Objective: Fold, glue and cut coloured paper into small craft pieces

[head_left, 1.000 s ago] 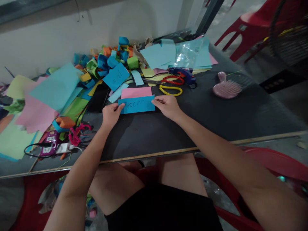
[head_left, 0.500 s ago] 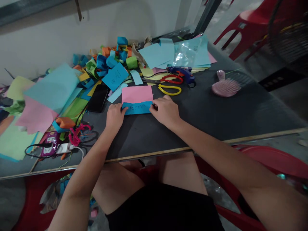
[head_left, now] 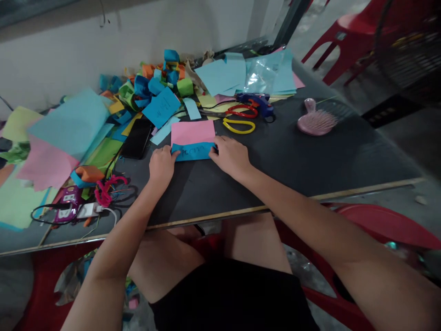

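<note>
A blue paper strip (head_left: 193, 152) with handwriting lies on the dark table (head_left: 310, 156), its upper edge overlapped by a pink paper sheet (head_left: 193, 132). My left hand (head_left: 161, 164) pinches the strip's left end with curled fingers. My right hand (head_left: 230, 156) presses down on the strip's right end, fingers bent over the paper's edge. Both hands rest on the tabletop at the strip.
Yellow-handled scissors (head_left: 239, 126), red-handled scissors (head_left: 241, 111) and a blue glue gun (head_left: 259, 102) lie behind the papers. A pink hairbrush (head_left: 315, 121) sits right. A black phone (head_left: 137, 139), heaps of coloured paper (head_left: 69, 124) and a cabled purple device (head_left: 67, 207) fill the left. Red chairs stand behind.
The blue strip looks narrower and more pink paper shows above it than a second ago. Both hands have closed in on the strip's ends.
</note>
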The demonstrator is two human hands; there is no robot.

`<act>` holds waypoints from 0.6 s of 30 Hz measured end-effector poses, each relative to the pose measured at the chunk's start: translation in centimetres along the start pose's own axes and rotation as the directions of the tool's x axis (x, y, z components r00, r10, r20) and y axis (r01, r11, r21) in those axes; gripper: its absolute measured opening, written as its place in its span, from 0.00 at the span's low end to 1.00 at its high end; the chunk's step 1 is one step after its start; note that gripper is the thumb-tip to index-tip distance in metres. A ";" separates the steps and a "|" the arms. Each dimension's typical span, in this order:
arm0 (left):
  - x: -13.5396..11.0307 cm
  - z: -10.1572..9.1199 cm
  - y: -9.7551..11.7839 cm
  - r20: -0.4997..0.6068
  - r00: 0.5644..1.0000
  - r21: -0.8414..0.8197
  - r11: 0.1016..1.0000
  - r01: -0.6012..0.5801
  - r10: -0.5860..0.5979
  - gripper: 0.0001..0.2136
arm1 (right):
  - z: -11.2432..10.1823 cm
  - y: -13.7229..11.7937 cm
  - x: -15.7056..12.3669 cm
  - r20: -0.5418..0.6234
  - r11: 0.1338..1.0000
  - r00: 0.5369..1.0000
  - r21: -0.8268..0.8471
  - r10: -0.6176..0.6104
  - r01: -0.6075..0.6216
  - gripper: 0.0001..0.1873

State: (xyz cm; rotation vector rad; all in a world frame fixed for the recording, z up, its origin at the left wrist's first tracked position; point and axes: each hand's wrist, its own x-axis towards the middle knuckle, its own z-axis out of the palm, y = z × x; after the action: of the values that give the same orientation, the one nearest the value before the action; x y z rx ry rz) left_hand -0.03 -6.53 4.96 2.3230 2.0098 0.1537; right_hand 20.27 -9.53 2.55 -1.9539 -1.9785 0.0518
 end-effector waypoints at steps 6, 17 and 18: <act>0.7 -0.9 0.0 0.078 0.993 0.034 0.996 0.082 -0.084 0.17 | 0.0 0.0 0.2 0.043 1.000 0.999 0.010 0.021 -0.021 0.11; 0.4 0.3 -0.5 -0.162 0.987 0.025 1.000 0.003 0.001 0.17 | -0.3 0.4 0.1 -0.104 0.982 0.985 0.122 -0.134 0.147 0.25; 0.4 0.5 -0.7 -0.170 0.985 0.025 1.000 -0.010 0.014 0.16 | -0.3 0.5 0.1 -0.105 0.973 0.977 0.117 -0.188 0.200 0.26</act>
State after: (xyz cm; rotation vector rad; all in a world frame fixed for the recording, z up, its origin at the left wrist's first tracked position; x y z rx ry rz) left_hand -0.61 -6.02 4.42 2.4133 2.0835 0.3421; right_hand 20.81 -9.47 2.72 -1.6468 -2.0424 0.0354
